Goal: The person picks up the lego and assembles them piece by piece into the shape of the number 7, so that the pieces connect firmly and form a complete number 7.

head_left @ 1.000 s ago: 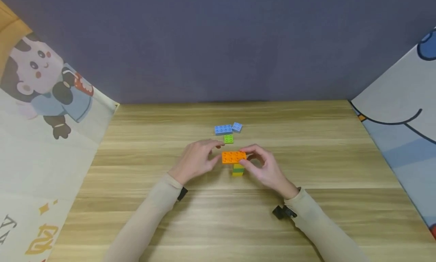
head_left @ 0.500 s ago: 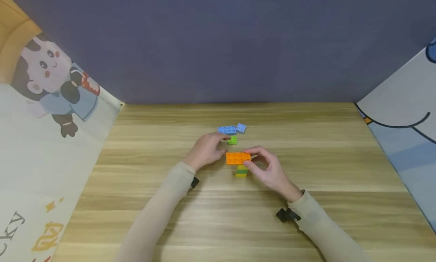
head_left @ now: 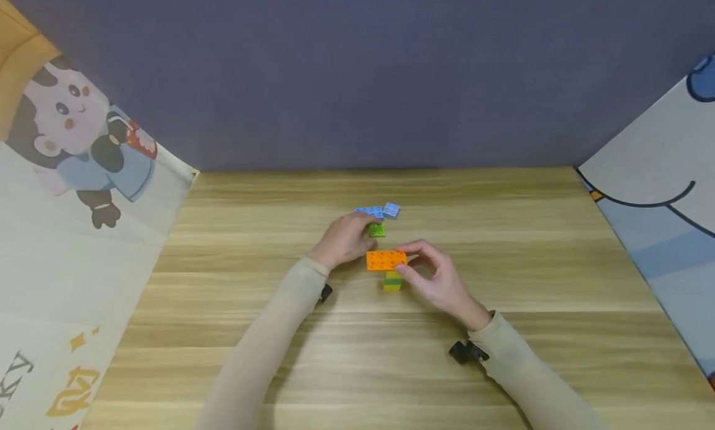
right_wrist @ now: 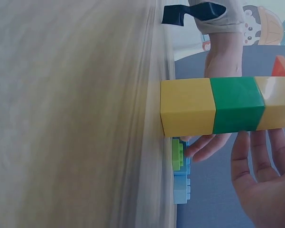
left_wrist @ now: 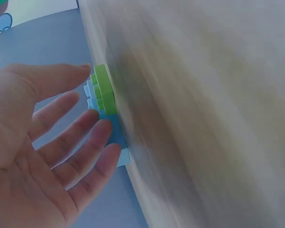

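A small tower [head_left: 393, 282] of yellow and green toy building bricks stands upright on the table, with a long orange brick [head_left: 385, 260] on top that juts out to the left. My right hand [head_left: 441, 281] pinches the right end of the orange brick between thumb and fingers. My left hand [head_left: 345, 239] reaches over a small lime-green brick [head_left: 377, 230], its fingers spread and loosely bent. In the left wrist view the thumb comes close to the green brick [left_wrist: 103, 90]; whether it touches cannot be told.
Just behind the green brick lie a long blue brick [head_left: 371, 212], partly covered by the left hand, and a small blue brick [head_left: 391, 210]. A dark grey panel [head_left: 357, 76] stands at the table's back, with printed panels at both sides.
My left hand has moved forward and right, from beside the orange brick to over the green brick. The right hand keeps its hold on the orange brick.
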Action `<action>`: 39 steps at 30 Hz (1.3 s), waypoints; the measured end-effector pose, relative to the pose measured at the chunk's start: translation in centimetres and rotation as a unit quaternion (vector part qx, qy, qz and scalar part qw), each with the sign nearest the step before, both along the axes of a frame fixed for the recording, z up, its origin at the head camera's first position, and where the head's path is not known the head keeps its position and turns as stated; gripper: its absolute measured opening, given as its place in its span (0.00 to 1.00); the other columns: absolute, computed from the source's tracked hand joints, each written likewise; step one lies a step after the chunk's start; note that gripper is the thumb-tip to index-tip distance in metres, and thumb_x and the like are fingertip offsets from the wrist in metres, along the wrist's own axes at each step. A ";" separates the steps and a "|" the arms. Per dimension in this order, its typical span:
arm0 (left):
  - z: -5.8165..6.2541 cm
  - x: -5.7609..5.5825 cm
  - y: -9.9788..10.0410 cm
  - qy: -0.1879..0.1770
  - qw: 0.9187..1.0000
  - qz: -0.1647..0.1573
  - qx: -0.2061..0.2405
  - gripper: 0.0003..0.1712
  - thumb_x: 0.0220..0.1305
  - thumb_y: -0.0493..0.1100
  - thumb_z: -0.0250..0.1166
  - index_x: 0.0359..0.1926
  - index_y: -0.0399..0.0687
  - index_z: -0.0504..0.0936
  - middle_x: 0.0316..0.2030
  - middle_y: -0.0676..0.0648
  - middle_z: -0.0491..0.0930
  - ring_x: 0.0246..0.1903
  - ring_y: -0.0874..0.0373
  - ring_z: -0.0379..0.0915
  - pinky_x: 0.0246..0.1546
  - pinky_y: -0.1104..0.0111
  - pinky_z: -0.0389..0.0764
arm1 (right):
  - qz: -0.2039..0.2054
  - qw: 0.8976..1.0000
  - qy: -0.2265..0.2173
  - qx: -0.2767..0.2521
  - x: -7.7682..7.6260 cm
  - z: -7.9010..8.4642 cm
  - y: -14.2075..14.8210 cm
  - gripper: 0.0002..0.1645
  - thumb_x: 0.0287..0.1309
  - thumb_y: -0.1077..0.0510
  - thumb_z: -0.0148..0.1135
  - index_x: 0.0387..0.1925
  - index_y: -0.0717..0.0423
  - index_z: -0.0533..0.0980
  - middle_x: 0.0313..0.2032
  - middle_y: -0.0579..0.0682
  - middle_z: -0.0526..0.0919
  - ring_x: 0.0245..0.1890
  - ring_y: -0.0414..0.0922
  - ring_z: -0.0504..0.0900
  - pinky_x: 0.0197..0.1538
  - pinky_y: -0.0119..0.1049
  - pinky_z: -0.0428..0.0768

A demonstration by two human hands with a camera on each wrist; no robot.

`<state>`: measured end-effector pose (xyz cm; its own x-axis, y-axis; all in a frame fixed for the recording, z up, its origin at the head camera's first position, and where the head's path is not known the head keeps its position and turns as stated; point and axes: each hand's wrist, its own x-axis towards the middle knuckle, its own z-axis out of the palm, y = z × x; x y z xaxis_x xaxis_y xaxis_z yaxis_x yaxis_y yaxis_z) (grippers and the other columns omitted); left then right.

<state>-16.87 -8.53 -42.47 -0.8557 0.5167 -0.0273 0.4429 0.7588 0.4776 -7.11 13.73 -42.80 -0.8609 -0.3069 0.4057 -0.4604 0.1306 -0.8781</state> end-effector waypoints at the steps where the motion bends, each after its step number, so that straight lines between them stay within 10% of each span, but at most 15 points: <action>1: -0.1 -0.1 0.1 0.001 1.000 0.000 0.000 0.28 0.68 0.44 0.75 0.67 0.48 0.82 0.64 0.44 0.84 0.66 0.47 0.79 0.70 0.52 0.79 | 0.002 1.000 0.001 -0.001 0.0 0.0 0.0 0.18 0.61 0.76 0.67 0.53 0.68 0.80 0.49 0.66 0.86 0.46 0.35 0.84 0.49 0.31 0.87; 39: -0.5 -1.5 1.3 -0.020 1.000 0.013 -0.008 0.26 0.69 0.43 0.75 0.66 0.49 0.84 0.63 0.46 0.85 0.63 0.50 0.81 0.67 0.54 0.80 | 0.007 1.000 -0.021 -0.004 -0.1 0.1 0.0 0.16 0.64 0.74 0.67 0.53 0.69 0.79 0.50 0.66 0.86 0.47 0.34 0.84 0.50 0.32 0.87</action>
